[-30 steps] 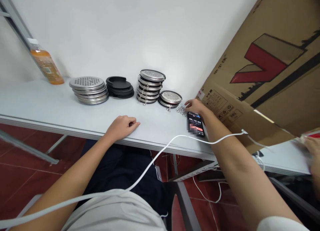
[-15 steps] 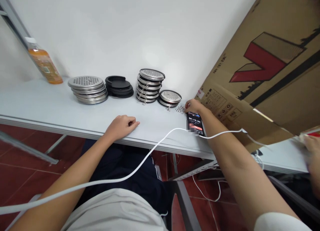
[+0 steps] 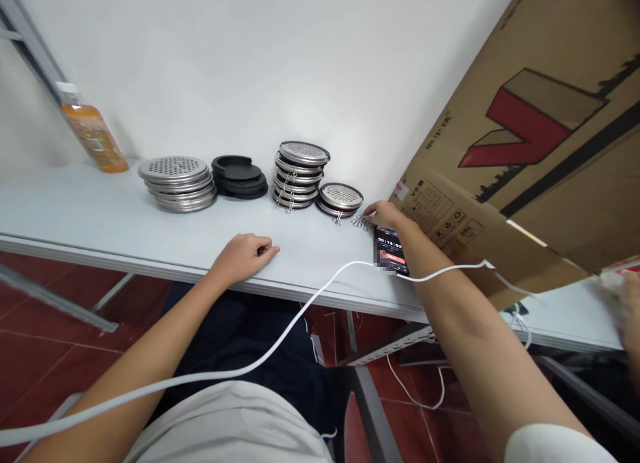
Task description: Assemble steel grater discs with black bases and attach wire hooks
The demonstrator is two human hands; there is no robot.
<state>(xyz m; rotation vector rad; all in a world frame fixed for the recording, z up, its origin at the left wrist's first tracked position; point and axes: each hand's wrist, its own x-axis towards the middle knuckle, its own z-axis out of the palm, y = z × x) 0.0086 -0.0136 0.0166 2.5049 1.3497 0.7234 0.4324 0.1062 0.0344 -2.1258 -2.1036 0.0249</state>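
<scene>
My left hand rests on the table near its front edge, fingers curled in a loose fist with nothing visible in it. Over at the right, my right hand reaches past a phone to a small heap of metal binder clips; its index finger stretches over them, and no clip shows lifted. Just left of the clips lies a low stack of perforated metal discs in black rims, with a clip on its edge. Behind it stands a taller clipped stack of similar discs.
Loose perforated metal discs are piled at left, beside black round rims. An orange drink bottle stands far left. A large cardboard box borders the right. A white cable crosses the front; another person's hand shows far right.
My right hand has shifted slightly left over the binder clips, its index finger stretching further out. My left hand stays put. The other person's hand has moved slightly at the right edge.
</scene>
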